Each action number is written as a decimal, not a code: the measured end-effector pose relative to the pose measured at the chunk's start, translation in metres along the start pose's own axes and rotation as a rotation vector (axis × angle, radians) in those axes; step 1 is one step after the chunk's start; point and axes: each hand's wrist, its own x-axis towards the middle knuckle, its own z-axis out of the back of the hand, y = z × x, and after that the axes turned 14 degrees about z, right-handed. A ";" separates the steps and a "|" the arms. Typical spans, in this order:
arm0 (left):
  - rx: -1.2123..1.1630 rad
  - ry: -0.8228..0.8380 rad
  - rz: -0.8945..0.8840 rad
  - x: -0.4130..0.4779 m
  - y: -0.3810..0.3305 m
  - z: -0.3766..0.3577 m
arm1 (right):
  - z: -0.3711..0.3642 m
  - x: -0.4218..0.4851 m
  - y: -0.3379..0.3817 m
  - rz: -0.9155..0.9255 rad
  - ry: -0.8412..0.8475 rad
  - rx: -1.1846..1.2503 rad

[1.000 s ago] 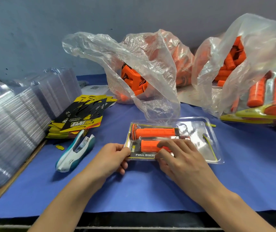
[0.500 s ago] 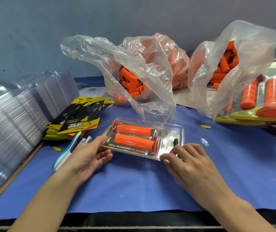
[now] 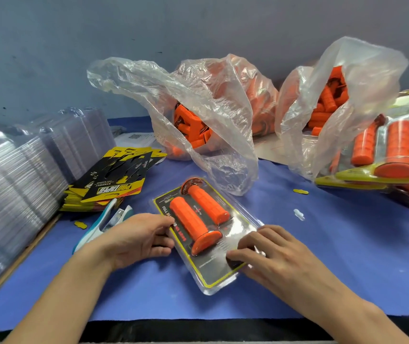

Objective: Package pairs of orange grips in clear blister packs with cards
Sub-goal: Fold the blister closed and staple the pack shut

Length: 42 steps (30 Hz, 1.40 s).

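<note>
Two orange grips point(image 3: 199, 217) sit on a black card point(image 3: 219, 269) with a yellow edge. The counter point(image 3: 347, 256) is blue.

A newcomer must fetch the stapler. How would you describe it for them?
On the blue table cover, find the stack of black-and-yellow cards at the left. Just in front of it lies the stapler, the only teal-and-white thing there.
</note>
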 end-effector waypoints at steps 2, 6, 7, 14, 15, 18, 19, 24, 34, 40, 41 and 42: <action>-0.036 -0.035 -0.051 0.002 0.005 -0.014 | 0.000 0.001 0.002 0.012 -0.020 0.019; 0.032 -0.126 -0.127 -0.001 0.027 -0.040 | 0.003 0.004 0.007 0.068 -0.020 -0.056; 0.051 -0.139 -0.139 -0.001 0.027 -0.040 | 0.004 0.005 0.008 0.089 -0.018 -0.073; 0.290 -0.061 -0.100 -0.001 0.010 -0.008 | 0.007 0.002 0.016 0.120 -0.019 0.004; 0.327 -0.031 -0.102 0.000 0.008 -0.003 | 0.006 0.000 0.013 0.105 -0.010 0.014; 0.466 0.096 -0.137 0.002 0.000 0.009 | 0.004 -0.002 0.004 0.059 -0.021 0.046; 0.525 0.125 -0.158 0.004 -0.002 0.012 | 0.003 -0.001 0.002 0.051 -0.021 0.053; 0.771 -0.098 -0.391 0.016 -0.017 0.000 | 0.002 0.004 -0.005 0.000 -0.008 0.064; 0.998 -0.574 -1.118 -0.028 -0.002 -0.061 | -0.002 0.012 -0.011 -0.075 -0.047 -0.026; 1.380 -0.738 -1.276 -0.014 0.037 -0.069 | -0.004 0.013 -0.009 -0.094 -0.071 -0.030; 1.360 -0.737 -1.307 -0.011 0.038 -0.063 | -0.002 0.013 -0.010 -0.100 -0.077 -0.055; 1.343 -0.728 -1.327 -0.008 0.038 -0.057 | 0.000 0.012 -0.012 -0.114 -0.068 -0.084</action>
